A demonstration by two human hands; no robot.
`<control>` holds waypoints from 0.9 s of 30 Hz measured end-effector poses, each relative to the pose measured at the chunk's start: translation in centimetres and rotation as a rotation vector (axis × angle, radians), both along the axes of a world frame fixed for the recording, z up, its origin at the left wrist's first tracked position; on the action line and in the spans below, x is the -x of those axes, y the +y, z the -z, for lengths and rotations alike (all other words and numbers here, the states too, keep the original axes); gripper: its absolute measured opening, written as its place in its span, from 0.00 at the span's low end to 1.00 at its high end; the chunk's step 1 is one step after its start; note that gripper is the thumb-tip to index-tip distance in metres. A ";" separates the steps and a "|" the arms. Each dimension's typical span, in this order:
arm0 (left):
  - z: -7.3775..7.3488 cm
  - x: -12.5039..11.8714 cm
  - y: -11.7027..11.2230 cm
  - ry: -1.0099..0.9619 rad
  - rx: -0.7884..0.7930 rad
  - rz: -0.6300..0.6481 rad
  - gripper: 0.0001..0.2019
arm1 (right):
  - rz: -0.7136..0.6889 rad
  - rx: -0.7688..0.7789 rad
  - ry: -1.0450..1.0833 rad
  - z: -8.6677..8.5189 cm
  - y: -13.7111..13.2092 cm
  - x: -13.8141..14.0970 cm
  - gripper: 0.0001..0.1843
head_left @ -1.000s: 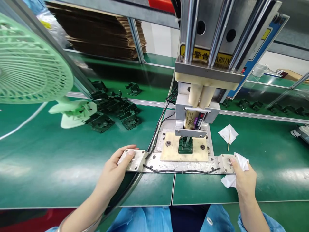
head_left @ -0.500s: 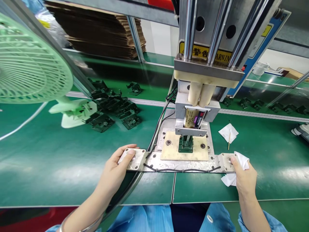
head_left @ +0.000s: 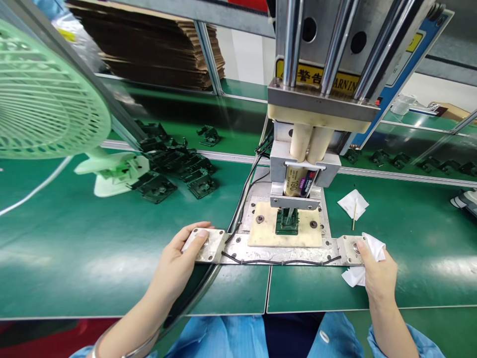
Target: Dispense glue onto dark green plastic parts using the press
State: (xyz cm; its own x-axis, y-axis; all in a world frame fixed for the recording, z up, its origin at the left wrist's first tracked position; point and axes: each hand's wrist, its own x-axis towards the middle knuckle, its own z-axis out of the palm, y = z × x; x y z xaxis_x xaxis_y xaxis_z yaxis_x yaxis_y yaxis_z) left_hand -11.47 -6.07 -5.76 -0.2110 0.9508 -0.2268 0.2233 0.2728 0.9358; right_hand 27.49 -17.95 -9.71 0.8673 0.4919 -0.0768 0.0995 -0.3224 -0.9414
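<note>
My left hand (head_left: pixel 181 256) is closed around the left button box (head_left: pixel 213 244) of a metal press base, its thumb on the round button. At the other end, my right hand (head_left: pixel 380 273) is closed around the right button box (head_left: pixel 348 249), thumb on that button. A crumpled white wipe (head_left: pixel 373 247) is also caught in my right hand, spilling out above and below. Between the hands, a small dark green plastic part (head_left: pixel 286 226) sits on the cream fixture plate (head_left: pixel 257 233). The press head (head_left: pixel 294 203), carrying two glue cartridges (head_left: pixel 300 181), is directly over it.
A pile of dark plastic parts (head_left: pixel 175 166) lies at the left beside a pale green fan (head_left: pixel 48 99). To the right are a white wipe square (head_left: pixel 350 201) and a thin stick (head_left: pixel 354 216). Black cables (head_left: pixel 242 199) run left of the press. More dark parts (head_left: pixel 400 160) line the back right.
</note>
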 end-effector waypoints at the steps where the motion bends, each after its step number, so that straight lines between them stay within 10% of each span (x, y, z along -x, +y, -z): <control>1: 0.0 0.0 0.0 -0.001 0.001 0.000 0.38 | 0.001 0.004 -0.002 0.0 0.0 0.0 0.36; 27: 0.9 0.7 -0.1 -0.008 -0.036 0.024 0.34 | 0.000 -0.009 -0.040 -0.1 0.0 0.2 0.35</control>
